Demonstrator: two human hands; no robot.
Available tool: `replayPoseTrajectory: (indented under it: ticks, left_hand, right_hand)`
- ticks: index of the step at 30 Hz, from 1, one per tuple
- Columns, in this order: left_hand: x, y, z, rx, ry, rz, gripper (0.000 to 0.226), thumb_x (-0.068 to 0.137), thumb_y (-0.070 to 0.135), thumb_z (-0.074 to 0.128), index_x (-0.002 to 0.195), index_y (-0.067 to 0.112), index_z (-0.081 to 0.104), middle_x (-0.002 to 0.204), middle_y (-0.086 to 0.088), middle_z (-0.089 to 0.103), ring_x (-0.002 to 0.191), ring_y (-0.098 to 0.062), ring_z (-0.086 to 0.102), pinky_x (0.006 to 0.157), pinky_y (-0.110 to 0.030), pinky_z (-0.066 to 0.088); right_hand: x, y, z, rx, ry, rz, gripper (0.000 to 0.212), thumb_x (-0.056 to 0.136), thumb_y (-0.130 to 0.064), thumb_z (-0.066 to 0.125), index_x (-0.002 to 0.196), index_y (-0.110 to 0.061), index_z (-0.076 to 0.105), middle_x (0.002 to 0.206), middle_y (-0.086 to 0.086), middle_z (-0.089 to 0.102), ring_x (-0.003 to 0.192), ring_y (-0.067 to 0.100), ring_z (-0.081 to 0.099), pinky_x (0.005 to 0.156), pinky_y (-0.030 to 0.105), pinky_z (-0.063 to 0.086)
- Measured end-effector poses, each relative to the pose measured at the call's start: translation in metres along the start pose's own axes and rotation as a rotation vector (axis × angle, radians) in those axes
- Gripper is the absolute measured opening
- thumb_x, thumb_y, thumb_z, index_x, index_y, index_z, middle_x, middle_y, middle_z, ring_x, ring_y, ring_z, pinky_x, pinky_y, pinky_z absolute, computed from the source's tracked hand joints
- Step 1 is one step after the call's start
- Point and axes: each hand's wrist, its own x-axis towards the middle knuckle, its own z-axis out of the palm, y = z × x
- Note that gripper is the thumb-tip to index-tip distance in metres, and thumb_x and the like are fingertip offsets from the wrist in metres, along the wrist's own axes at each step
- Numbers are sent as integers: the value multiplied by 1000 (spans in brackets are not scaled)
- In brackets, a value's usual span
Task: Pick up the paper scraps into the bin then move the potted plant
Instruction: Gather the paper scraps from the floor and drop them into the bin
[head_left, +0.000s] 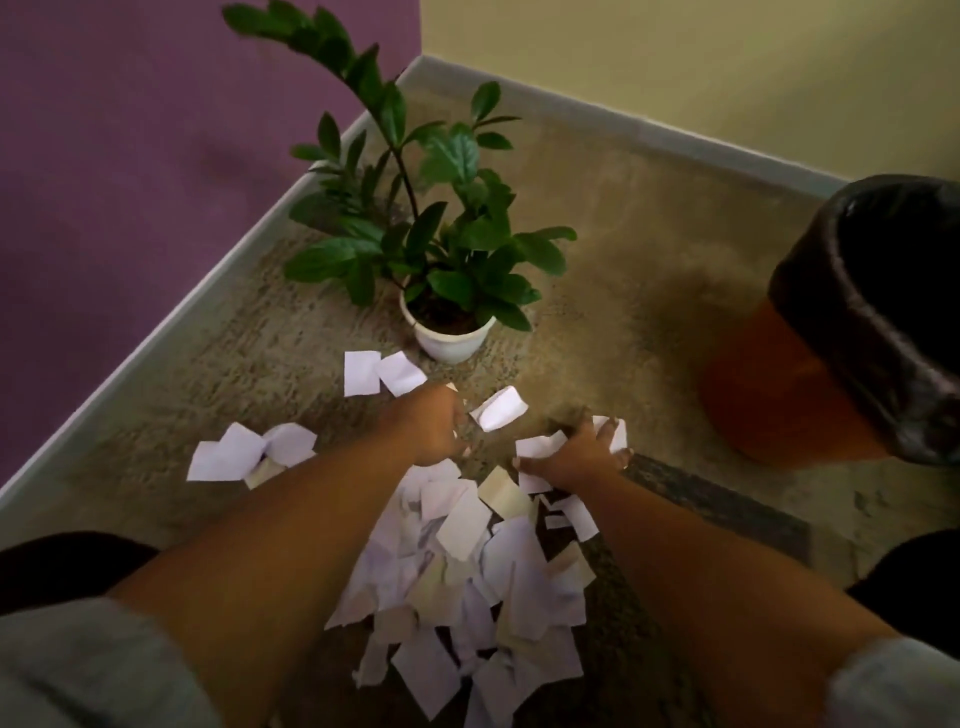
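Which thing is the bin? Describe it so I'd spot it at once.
Find the pale yellow wall on the right and drop to the speckled brown floor below it. There stands a round orange-brown plastic bin, right of the green plant in its white pot. Only it wears a glossy black liner bag folded over its rim.
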Motion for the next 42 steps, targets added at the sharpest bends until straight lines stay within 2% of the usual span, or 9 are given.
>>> replayPoseTrajectory:
  ticks: [3,8,12,17,25,29,36,39,42]
  left_hand:
    - [6,-21,-3,-37,57,-76,53,75,37,79,121,17,61,119,-6,64,103,-25,61,89,-38,54]
    - [6,-39,-32,-50,-49,-36,61,69,30,85,123,18,60,122,-5,63,104,-23,62,89,-38,54]
    - [-7,-67,-93,84,-187,37,61,72,31,83,126,20,57,112,2,63,95,-19,60,75,-27,50]
    - [-12,-116,-117,86,22,11,68,70,30,84,129,11,55,113,-3,63,101,-21,61,88,-34,52]
    - [21,-151,-72,36,186,56,63,73,39,79,127,15,57,119,-2,63,102,-23,59,77,-28,47]
    - [50,-150,-50,-21,262,25,68,74,47,77,131,17,56,129,-5,60,110,-25,58,86,-31,49]
    - [84,-107,-23,-72,361,-401,109,54,89,56,131,12,50,139,-16,45,125,-32,48,88,-37,47]
    - [90,-103,-11,-17,351,-417,109,56,78,69,137,10,42,143,-19,36,130,-34,39,92,-40,45]
    - [92,-110,-6,-58,434,-369,72,69,51,79,122,8,56,128,-14,53,117,-30,52,84,-36,48]
  right_hand:
    - [-4,-6,18,-28,14,-35,124,58,-72,74,153,-28,8,161,12,2,148,40,5,113,60,19]
    - [-12,-18,30,16,174,-115,73,77,-35,72,140,-23,36,142,8,37,131,35,38,101,47,43]
    - [-9,-21,34,131,194,-101,67,81,-31,71,136,-9,39,140,18,39,125,38,48,102,43,41]
    - [-16,-16,37,-4,198,-49,89,71,-48,79,140,-10,35,140,18,37,129,37,42,105,44,38]
    - [-25,-27,45,-9,215,-226,35,79,-33,65,111,-20,61,102,10,71,98,34,67,74,33,47]
    - [-31,-24,42,64,204,-242,5,78,-26,71,75,-23,69,74,5,70,80,29,69,63,26,42]
    - [-35,-8,35,123,234,-204,15,79,-19,69,68,-26,61,63,-3,66,62,18,65,54,28,49]
    - [-36,-4,33,114,249,-206,12,81,-20,69,71,-25,63,62,-5,64,60,13,62,50,26,43]
    - [-39,-6,31,153,226,-192,10,82,-22,69,75,-25,64,63,-3,66,60,15,65,52,30,50]
